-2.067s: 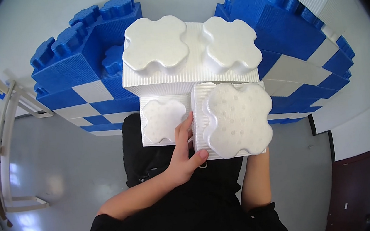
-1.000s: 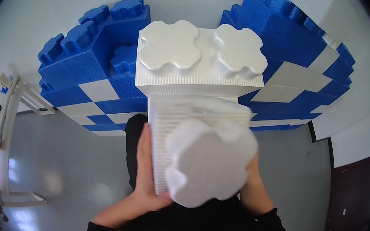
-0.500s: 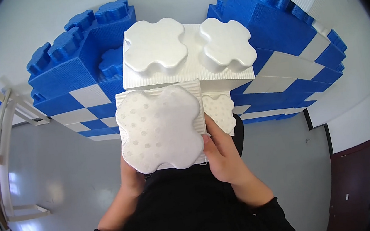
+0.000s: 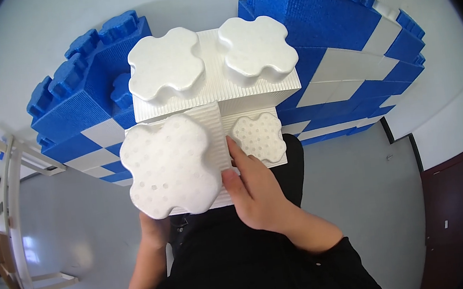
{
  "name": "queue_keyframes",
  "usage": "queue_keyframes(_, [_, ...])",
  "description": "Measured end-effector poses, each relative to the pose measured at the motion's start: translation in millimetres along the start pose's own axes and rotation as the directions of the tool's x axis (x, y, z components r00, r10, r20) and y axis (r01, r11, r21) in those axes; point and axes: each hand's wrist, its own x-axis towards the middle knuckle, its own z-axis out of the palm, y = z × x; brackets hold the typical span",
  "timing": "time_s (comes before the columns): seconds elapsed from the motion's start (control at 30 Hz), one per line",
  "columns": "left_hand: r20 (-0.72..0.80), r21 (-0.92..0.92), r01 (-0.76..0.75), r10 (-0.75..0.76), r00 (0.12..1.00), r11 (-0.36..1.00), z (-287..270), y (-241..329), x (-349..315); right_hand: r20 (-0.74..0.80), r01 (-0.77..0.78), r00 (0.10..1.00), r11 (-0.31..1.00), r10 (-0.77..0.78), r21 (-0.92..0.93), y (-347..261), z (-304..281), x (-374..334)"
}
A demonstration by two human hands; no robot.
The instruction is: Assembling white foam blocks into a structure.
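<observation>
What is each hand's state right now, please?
Left hand: partly hidden behind the white single-stud building block; grip cannot be told.
Right hand: holding that block at its right side.

The white block (image 4: 176, 163) against the fingers (image 4: 244, 159) of the right hand (image 4: 260, 198) looked like foam plastic, finely ridged along its edge, its smooth, faintly glossy knob (image 4: 168, 169) dotted with round marks. Beyond the fingers, the larger white block (image 4: 213, 72) had a ribbed body under smooth, satiny knobs (image 4: 257, 47), and farther past them the blue blocks (image 4: 331, 13) had a glossier, grainy finish. Below the fingers, the black shirt (image 4: 268, 266) was matt cloth
</observation>
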Motion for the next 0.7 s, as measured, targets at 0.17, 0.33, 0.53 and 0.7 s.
queue_keyframes(0.17, [-0.008, 0.089, 0.05, -0.05, 0.999, 0.995, 12, 8, 6, -0.039, -0.057, 0.997, 0.982, 0.065, 0.178, 17, 5, 7])
queue_keyframes(0.33, [0.004, 0.073, 0.032, -0.032, 0.999, 0.997, -6, -13, 12, -0.041, -0.067, 0.996, 0.987, 0.073, 0.148, 21, 11, 10])
queue_keyframes(0.53, [0.056, 0.055, 0.024, -0.027, 0.998, 0.998, -8, -2, 16, 0.0, -0.095, 0.995, 0.988, 0.096, 0.118, 25, 5, 11])
queue_keyframes(0.7, [0.035, 0.075, 0.014, -0.017, 0.999, 0.997, 16, 40, 70, -0.214, 0.119, 0.972, 0.988, -0.097, 0.095, 29, -10, 28])
